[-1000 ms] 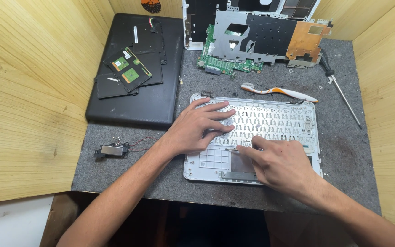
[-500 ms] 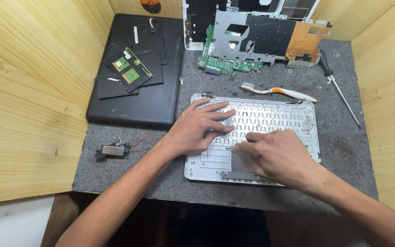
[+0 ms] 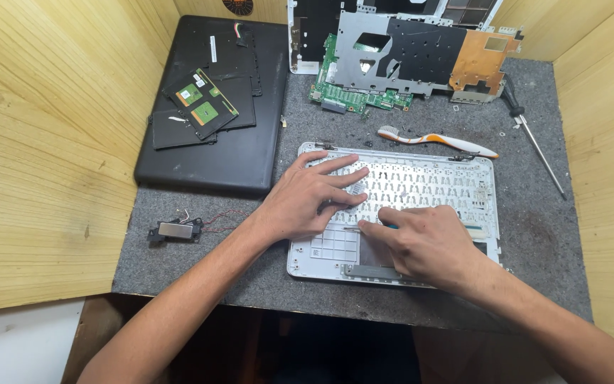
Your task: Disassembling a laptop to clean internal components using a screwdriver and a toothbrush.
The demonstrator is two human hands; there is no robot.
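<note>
A white laptop keyboard frame (image 3: 463, 181) lies inner side up on the grey mat. My left hand (image 3: 307, 199) rests flat on its left part, fingers spread across the key grid. My right hand (image 3: 424, 245) lies on the lower middle of the frame, fingers close together and pointing left, their tips beside the metal touchpad plate (image 3: 371, 250). A small blue bit shows under the right fingers; I cannot tell whether they pinch it.
A black laptop cover (image 3: 211, 153) with small green boards (image 3: 200, 103) lies at the left. At the back sits a motherboard with metal shields (image 3: 406, 57). A toothbrush (image 3: 435, 140), a screwdriver (image 3: 534, 146) and a small wired speaker (image 3: 175, 230) lie on the mat. Wooden walls stand close on both sides.
My right hand has slid a little to the left along the lower part of the frame. My left hand has stayed where it was.
</note>
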